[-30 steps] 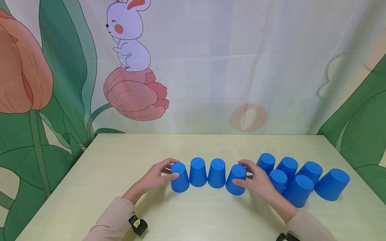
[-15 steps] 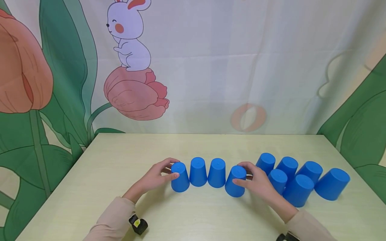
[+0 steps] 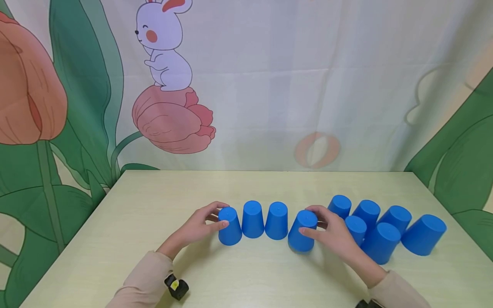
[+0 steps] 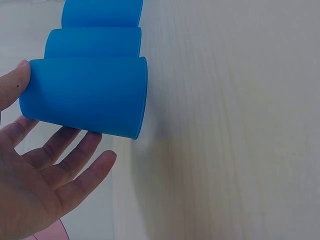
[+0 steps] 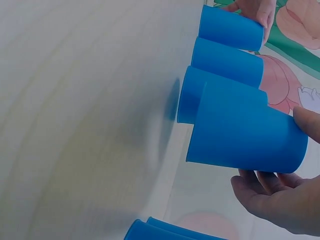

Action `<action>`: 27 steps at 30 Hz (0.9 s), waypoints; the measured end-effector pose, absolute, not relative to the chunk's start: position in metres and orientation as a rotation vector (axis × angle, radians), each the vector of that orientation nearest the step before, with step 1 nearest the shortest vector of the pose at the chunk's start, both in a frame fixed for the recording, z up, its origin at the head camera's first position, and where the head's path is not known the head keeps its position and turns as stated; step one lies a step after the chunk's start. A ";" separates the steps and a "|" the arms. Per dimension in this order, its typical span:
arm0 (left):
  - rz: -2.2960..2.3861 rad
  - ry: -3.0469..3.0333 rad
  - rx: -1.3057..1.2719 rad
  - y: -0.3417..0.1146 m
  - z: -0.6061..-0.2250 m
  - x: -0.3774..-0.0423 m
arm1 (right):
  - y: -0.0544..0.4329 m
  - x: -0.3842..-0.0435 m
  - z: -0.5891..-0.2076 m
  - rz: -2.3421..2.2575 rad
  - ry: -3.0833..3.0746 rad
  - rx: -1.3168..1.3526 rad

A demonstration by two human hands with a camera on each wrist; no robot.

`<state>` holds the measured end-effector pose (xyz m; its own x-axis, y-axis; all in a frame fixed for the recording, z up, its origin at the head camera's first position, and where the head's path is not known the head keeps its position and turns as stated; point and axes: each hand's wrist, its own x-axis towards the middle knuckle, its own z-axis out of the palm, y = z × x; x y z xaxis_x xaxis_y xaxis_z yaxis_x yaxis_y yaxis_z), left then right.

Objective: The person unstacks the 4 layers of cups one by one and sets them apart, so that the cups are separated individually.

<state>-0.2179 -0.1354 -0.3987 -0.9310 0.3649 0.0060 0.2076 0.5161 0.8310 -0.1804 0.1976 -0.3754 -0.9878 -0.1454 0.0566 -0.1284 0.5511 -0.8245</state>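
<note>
A row of blue plastic cups stands upside down at mid-table. My left hand (image 3: 202, 224) grips the leftmost cup (image 3: 230, 229), its thumb on the near side near the base and its fingers behind. Between the two hands are two more upturned cups, the left-middle cup (image 3: 252, 220) and the right-middle cup (image 3: 277, 221). At the row's right end my right hand (image 3: 333, 231) holds another cup (image 5: 245, 130) near its upper end, thumb in front and fingers behind. This cup leans slightly in the head view, and a shadow shows under its rim.
Several more upturned blue cups (image 3: 381, 244) cluster on the right, just beyond the right hand and forearm. The pale wooden table (image 3: 173, 188) ends at a printed curtain (image 3: 246, 107). A black wrist device (image 3: 177, 287) sits by the left sleeve.
The right-end cup has shifted slightly towards the person and now leans a little to the right, with the right hand following. The left hand and its cup have stayed still.
</note>
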 end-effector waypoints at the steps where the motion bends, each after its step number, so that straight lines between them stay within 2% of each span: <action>1: 1.384 2.584 0.494 -0.135 -0.399 -0.218 | 0.198 -0.180 -0.375 -1.465 2.750 -0.234; 27: 1.394 2.582 0.493 -0.136 -0.401 -0.219 | 0.211 -0.159 -0.342 -1.420 2.867 -0.209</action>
<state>-0.2188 -0.1361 -0.4008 -0.9317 0.3632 0.0107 0.2083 0.5096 0.8348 -0.1592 0.2114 -0.3420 -0.9894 -0.0877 0.1156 -0.1451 0.5996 -0.7870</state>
